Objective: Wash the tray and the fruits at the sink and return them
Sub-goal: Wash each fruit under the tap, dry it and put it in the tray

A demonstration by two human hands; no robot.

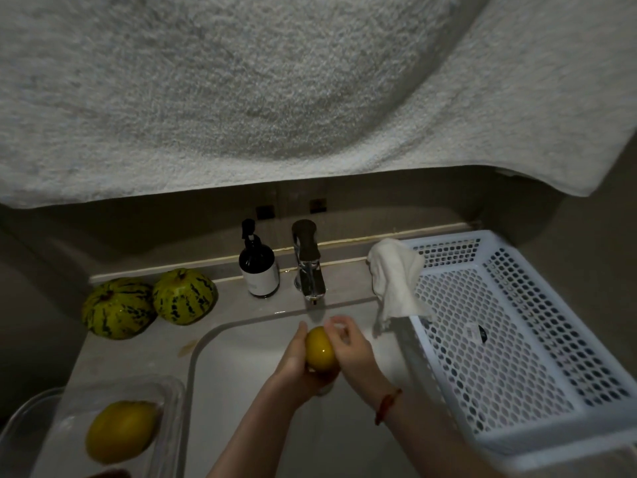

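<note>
Dim washroom, pale stone counter (113, 360) around a white rectangular basin (241, 391), with a large white terry towel (241, 98) hanging overhead and filling the upper view. To the right, a white perforated plastic basket (510, 339) on the counter, empty but for a small dark item too blurred to name, a white cloth (396, 277) draped over its near corner, probably kept handy for drying. At lower left, a clear plastic tray (172, 401) holding one yellow oval fruit (120, 431), likely parked there to wait its turn or already rinsed; cannot tell which. Behind it, two green-and-yellow striped round melons (150, 303) touching each other on the counter, glossy as if wet. Chrome tap (308, 267) at the basin's back edge, dark pump bottle with pale label (258, 270) just beside it. Below the spout, over the basin, a smaller yellow glossy fruit (320, 350) clasped between both hands: left hand (293, 363) cupping it from below and the side, right hand (348, 343) curled over the other side, fingers loosely bent, apparently rubbing it where water would fall. Red cord (387, 405) around the right wrist.
</note>
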